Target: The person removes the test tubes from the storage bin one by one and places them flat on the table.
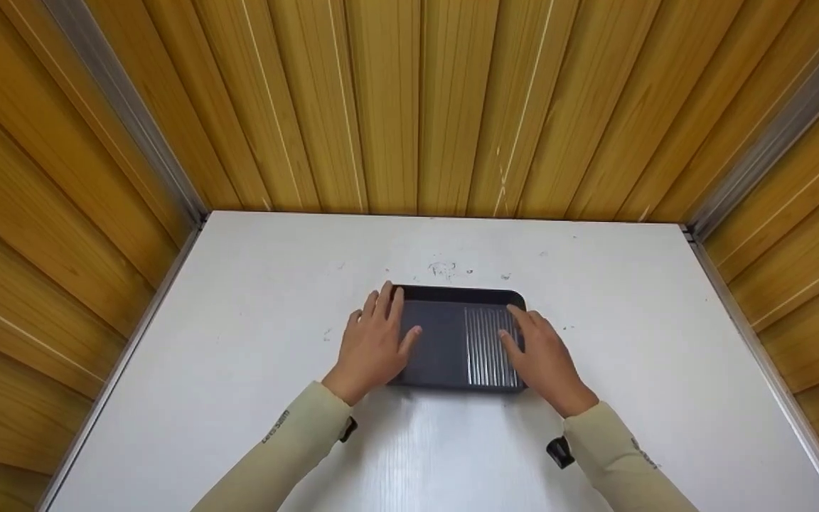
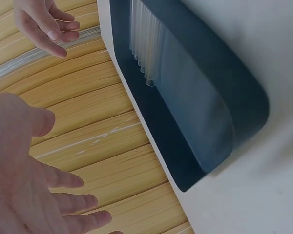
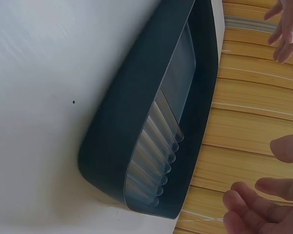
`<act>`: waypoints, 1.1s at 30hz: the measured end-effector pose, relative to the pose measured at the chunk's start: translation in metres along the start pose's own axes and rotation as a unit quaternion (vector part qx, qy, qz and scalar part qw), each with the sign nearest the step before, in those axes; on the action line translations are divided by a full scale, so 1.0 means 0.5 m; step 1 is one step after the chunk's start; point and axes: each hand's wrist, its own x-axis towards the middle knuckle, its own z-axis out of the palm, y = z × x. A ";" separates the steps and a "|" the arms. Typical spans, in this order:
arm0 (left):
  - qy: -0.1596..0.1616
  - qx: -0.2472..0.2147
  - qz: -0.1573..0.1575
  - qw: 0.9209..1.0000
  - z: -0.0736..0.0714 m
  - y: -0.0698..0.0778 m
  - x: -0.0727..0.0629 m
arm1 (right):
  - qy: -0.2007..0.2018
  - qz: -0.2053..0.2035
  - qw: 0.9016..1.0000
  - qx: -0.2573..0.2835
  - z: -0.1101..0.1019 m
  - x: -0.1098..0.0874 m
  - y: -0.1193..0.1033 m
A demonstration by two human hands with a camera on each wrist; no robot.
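- Dark tray (image 1: 434, 345) sits mid-table (image 1: 260, 299), clear tubes (image 1: 489, 348) lined up in right part.
- Left hand (image 1: 372, 345), right hand (image 1: 546, 359) hover at opposite ends, fingers loosely spread, holding nothing.
- Step: likely positioning hands; next move probably calls for picking tubes singly.

A white tabletop (image 1: 239, 341) stands before me, walled at the back and both sides by yellow-brown, wood-grained panels (image 1: 395, 107) with narrow pale streaks. Grey metal posts (image 1: 129, 107) rise at the two far corners. Small dark scuffs (image 1: 443, 269) mark the table's far middle.
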 end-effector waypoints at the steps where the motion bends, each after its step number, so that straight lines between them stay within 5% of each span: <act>1: -0.004 -0.004 -0.002 1.000 0.002 0.000 -0.002 | -0.001 0.001 1.000 0.001 0.001 -0.001 0.001; 8: -0.026 -0.026 -0.014 0.999 0.017 0.000 -0.015 | 0.002 -0.002 1.000 0.007 0.017 -0.011 0.007; 25: 0.067 0.006 -0.025 0.997 0.078 -0.046 -0.033 | -0.010 0.022 0.999 0.023 0.053 -0.015 0.004; 33: 0.050 0.007 -0.050 0.997 0.097 -0.061 -0.031 | -0.012 0.023 0.999 0.035 0.071 -0.012 0.005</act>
